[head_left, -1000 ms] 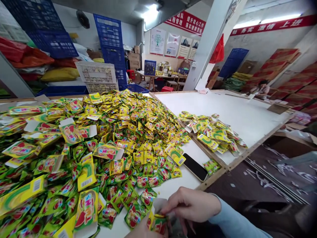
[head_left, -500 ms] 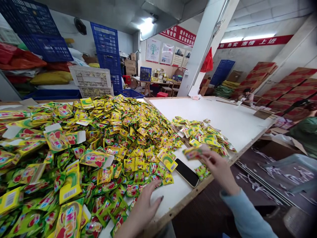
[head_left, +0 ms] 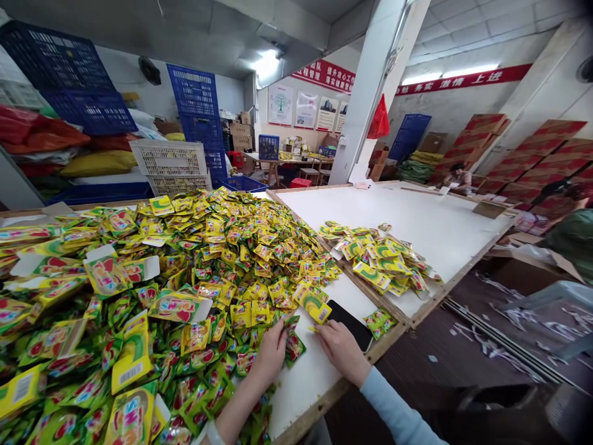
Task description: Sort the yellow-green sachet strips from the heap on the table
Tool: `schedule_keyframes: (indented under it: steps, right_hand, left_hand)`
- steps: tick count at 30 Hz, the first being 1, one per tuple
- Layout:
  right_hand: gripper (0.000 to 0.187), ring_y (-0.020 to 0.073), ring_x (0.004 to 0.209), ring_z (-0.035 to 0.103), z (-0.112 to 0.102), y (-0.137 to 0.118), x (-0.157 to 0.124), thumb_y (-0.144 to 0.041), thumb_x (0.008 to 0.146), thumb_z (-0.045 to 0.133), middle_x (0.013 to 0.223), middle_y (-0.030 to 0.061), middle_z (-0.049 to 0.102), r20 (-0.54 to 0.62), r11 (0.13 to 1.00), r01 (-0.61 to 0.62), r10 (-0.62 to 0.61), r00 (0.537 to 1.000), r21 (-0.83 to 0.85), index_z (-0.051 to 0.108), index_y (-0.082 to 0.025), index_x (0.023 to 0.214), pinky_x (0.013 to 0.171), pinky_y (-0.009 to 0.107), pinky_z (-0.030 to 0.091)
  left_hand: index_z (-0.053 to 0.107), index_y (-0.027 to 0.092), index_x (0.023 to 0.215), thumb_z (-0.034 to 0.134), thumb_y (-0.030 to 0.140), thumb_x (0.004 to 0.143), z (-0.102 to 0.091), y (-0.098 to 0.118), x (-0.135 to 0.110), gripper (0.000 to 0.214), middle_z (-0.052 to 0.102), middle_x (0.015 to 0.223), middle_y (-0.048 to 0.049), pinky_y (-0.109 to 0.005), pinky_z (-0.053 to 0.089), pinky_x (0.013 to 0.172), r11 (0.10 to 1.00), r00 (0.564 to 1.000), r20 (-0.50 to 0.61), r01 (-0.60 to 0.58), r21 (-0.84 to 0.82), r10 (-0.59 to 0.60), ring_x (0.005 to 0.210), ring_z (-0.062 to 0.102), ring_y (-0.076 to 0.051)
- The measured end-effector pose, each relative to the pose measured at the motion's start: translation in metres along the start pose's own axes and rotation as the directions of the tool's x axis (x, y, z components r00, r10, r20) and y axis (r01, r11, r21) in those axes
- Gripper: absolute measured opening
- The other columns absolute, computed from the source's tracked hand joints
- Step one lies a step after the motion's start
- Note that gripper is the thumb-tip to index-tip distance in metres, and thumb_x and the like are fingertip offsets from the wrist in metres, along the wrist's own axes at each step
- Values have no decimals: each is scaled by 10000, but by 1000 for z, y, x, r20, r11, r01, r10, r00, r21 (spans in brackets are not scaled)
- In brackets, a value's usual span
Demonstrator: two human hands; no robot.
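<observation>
A big heap of green and yellow candy sachets [head_left: 241,259] and small yellow cartons covers the white table [head_left: 310,377]. My left hand [head_left: 269,353] lies at the heap's near edge, fingers closed on a green and red sachet [head_left: 293,346]. My right hand [head_left: 341,350] is just right of it, fingers curled, pinching a sliver of yellow sachet [head_left: 312,329] at its tips. A yellow carton [head_left: 315,304] lies just beyond both hands. A black phone [head_left: 351,322] lies flat by my right hand.
A smaller pile of yellow cartons [head_left: 380,259] sits on the adjoining white table [head_left: 430,222]. Open flat cartons [head_left: 106,275] lie on the heap at left. Blue and white crates [head_left: 169,157] stand behind. A person [head_left: 572,238] sits at far right; brown boxes are stacked beyond.
My right hand was out by the smaller pile with a carton; it has come back empty of it to the phone. My left hand moved forward from the bare table onto the sachets.
</observation>
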State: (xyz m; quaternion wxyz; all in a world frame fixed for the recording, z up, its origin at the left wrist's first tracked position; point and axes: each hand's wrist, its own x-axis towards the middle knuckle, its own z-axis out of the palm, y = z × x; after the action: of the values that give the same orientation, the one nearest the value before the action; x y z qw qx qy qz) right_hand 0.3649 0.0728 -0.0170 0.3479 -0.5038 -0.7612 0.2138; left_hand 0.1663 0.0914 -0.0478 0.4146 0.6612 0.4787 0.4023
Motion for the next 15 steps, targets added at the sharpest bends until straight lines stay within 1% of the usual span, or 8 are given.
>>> schedule_keyframes:
  steps: [2,4,7,9,11,13,14,15]
  right_hand:
    - [219,182,740,535,-1,-10,1,-312,886,411,793,65,593,-73,993,-45,54,996,112,567,-171,824,689,310,445]
    - [262,156,749,545,8,-25,0,-357,917,343,855,54,568,-129,971,-71,102,986,227,514,-179,831,645,260,464]
    - [239,157,858,561,29,-50,-2,-371,915,364,1003,68,536,-166,935,-80,145,975,346,481,-188,815,656,237,484]
    - [219,179,936,544,41,-63,-5,-355,898,415,1038,79,523,-172,921,-77,153,973,382,502,-187,786,713,260,485]
    - [192,203,988,523,45,-70,-8,-349,874,467,1033,86,527,-174,901,-79,168,970,426,527,-189,785,769,297,477]
    - [175,214,1044,506,46,-74,-9,-365,832,538,1111,93,517,-162,840,-110,228,960,531,531,-206,903,805,321,479]
    - [264,212,1066,505,45,-74,-10,-377,806,577,1165,93,507,-128,783,-136,266,955,607,506,-223,1008,821,330,480]
    - [393,208,1070,515,45,-73,-11,-386,779,612,1198,91,506,-65,710,-172,294,954,683,458,-242,1111,832,340,483]
  left_hand:
    - [514,159,1182,389,340,831,-3,2,-9,414,593,1202,-125,-431,397,982,989,996,-40,76,-126,-82,1116,538,-240]
    - [510,136,1174,376,427,826,-3,6,-19,473,615,1163,-140,-417,465,909,958,986,-45,146,-247,-161,1066,577,-249]
    - [481,130,1197,247,494,865,1,18,-34,545,624,1139,-152,-412,524,802,892,970,-10,220,-394,-244,978,626,-244]
    - [479,137,1189,247,540,860,2,27,-43,570,632,1118,-150,-419,527,783,843,962,13,245,-480,-272,941,636,-246]
    - [505,131,1142,345,591,816,3,34,-49,586,644,1074,-147,-424,520,786,826,960,9,246,-507,-280,914,638,-257]
    - [534,121,1083,396,603,788,4,36,-53,582,653,1023,-144,-418,508,804,859,963,-26,228,-459,-269,901,635,-261]
    - [543,119,1064,385,598,796,4,36,-55,572,652,1006,-142,-414,497,824,879,964,-46,217,-425,-260,911,629,-259]
    - [546,118,1060,362,588,810,5,36,-56,563,644,1007,-142,-412,480,852,897,966,-69,205,-391,-251,938,616,-259]
